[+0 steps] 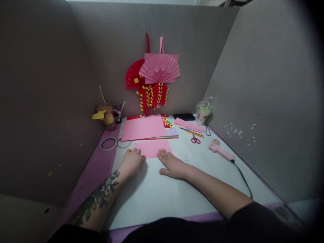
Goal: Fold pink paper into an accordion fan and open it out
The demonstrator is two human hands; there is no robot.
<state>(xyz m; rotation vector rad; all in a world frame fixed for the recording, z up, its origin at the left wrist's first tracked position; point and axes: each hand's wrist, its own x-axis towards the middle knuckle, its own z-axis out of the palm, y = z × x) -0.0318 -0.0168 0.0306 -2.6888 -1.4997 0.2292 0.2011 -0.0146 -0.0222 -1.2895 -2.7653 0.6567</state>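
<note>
Resting on the near edge of the small pink sheet (153, 147), both your hands gripped nothing. Your left hand (131, 162) lay loosely curled, knuckles up, at the sheet's near left corner, the tattooed forearm angling in from the near left. Your right hand (173, 165) lay flat, palm down, fingers spread onto the sheet's near right corner. Just beyond sat a larger pink sheet (144, 127) on a coloured stack; red scissors (195, 139) and a pink glue gun (220, 150) lay to the right, tape rings (108, 143) to the left.
</note>
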